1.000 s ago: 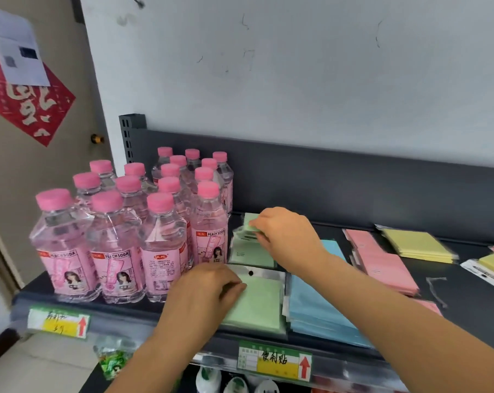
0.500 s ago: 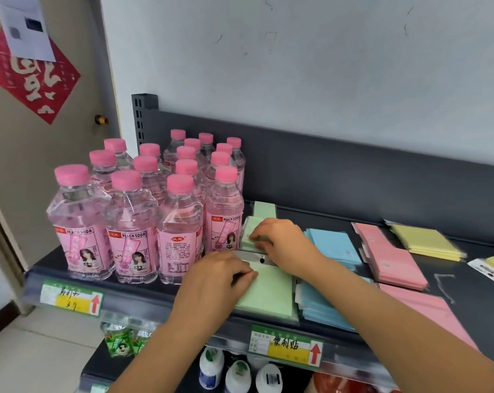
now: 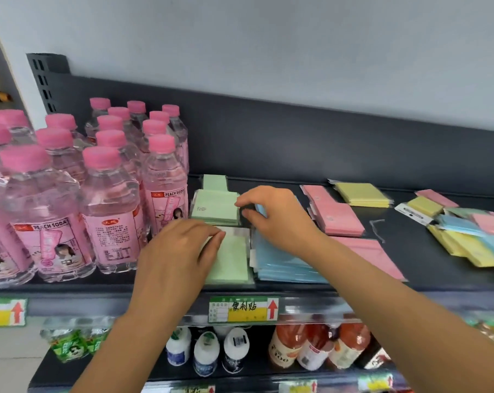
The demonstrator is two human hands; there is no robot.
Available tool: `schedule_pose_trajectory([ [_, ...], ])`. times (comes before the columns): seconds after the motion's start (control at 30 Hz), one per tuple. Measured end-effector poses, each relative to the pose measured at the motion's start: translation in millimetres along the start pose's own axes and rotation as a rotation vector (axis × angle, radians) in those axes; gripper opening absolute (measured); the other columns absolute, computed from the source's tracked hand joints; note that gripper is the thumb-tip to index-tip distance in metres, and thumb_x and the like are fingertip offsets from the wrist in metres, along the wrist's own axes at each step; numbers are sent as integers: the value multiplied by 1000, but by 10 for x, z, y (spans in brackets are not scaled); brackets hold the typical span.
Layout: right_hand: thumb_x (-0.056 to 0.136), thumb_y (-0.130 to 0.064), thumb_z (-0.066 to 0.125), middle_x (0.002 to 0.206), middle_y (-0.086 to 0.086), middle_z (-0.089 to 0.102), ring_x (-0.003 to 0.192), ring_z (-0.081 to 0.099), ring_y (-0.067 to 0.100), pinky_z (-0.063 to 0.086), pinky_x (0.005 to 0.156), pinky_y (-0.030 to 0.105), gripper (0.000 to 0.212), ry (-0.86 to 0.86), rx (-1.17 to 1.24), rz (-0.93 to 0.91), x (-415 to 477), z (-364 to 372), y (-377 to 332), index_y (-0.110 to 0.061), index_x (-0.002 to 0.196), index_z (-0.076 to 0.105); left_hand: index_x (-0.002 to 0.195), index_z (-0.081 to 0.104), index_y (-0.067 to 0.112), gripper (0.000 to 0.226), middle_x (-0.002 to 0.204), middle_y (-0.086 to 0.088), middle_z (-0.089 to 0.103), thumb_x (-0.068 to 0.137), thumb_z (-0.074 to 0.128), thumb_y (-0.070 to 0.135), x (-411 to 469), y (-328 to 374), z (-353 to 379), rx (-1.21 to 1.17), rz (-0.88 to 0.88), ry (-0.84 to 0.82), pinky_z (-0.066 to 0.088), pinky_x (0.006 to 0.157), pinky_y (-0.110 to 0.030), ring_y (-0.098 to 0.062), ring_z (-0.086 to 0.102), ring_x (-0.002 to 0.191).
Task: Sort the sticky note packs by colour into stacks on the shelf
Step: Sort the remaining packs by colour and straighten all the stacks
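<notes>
Squaring the greens
Your left hand point(image 3: 180, 251) rests on the front-edge green pack point(image 3: 231, 262), grip unclear; your right hand point(image 3: 279, 219) pinches the rear green stack point(image 3: 214, 207); nudge edges flush.

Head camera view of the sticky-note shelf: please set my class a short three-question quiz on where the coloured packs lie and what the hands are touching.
1. True or false: the yellow stack lies at the front edge of the shelf.
2. Which stack lies directly right of the front green pack that the left hand touches? A pink, B blue, C yellow.
3. Fill in: the right hand touches the edge of a ___ stack beside the peach soda bottles.
Key: 1 false, it lies at the back; 2 B, the blue stack; 3 green, the rear green stack.
</notes>
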State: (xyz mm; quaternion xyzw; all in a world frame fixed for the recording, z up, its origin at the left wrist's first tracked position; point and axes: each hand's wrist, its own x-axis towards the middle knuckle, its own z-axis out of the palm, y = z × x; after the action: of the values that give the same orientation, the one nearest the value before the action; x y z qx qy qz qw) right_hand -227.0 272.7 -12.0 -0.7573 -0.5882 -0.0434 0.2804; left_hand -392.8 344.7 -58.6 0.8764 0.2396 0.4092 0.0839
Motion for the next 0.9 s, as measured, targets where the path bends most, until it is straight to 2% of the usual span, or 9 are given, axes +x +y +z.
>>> schedule_pose_trajectory([
  [0.13, 89, -9, 55, 118, 2, 64, 109, 57, 17, 36, 92, 19, 26, 33, -36, 35, -274, -222, 198, -14, 111, 67, 79, 73, 20, 8, 78, 4, 70, 82, 70, 27, 44, 278, 104, 6, 71, -24, 49, 55, -28, -20, 65, 74],
  [0.23, 90, -18, 57, 118, 0, 64, 96, 56, 8, 41, 89, 20, 26, 32, -119, 44, -527, -463, 444, -17, 116, 65, 77, 73, 21, 3, 75, 5, 69, 77, 74, 24, 65, 486, 181, 21, 85, -59, 48, 52, -28, -20, 65, 71],
  [0.3, 91, -20, 57, 118, 0, 64, 99, 58, 13, 45, 90, 25, 28, 23, -143, 89, -753, -670, 669, -18, 118, 63, 75, 72, 22, 3, 74, 7, 68, 77, 74, 23, 53, 634, 258, 33, 93, -65, 46, 48, -27, -19, 64, 70],
  [0.37, 90, -21, 58, 119, -1, 64, 103, 59, 16, 41, 85, 20, 30, 35, -168, 140, -980, -876, 913, -19, 120, 62, 73, 71, 24, 5, 72, 9, 66, 76, 74, 22, 41, 797, 350, 53, 115, -64, 43, 46, -26, -18, 63, 68],
  [0.6, 90, -26, 57, 123, -4, 62, 108, 56, 14, 36, 84, 16, 33, 113, -222, 211, -1897, -1628, 1822, -23, 123, 59, 71, 71, 25, 5, 71, 9, 68, 74, 76, 25, 42, 2004, 882, 96, 200, -52, 45, 46, -26, -20, 64, 66],
  [0.7, 89, -24, 59, 124, -1, 62, 111, 57, 19, 42, 90, 26, 33, 159, -213, 251, -2261, -2024, 2251, -21, 122, 59, 73, 72, 25, 3, 73, 9, 70, 76, 74, 24, 61, 2531, 1132, 73, 202, -54, 48, 50, -27, -20, 66, 69],
  [0.9, 91, -23, 58, 127, -1, 60, 116, 54, 18, 38, 94, 23, 35, 178, -187, 298, -2782, -2498, 2922, -18, 125, 57, 78, 72, 26, 4, 76, 10, 69, 76, 75, 25, -10, 3315, 1547, 84, 197, -86, 35, 49, -20, -18, 65, 71],
])
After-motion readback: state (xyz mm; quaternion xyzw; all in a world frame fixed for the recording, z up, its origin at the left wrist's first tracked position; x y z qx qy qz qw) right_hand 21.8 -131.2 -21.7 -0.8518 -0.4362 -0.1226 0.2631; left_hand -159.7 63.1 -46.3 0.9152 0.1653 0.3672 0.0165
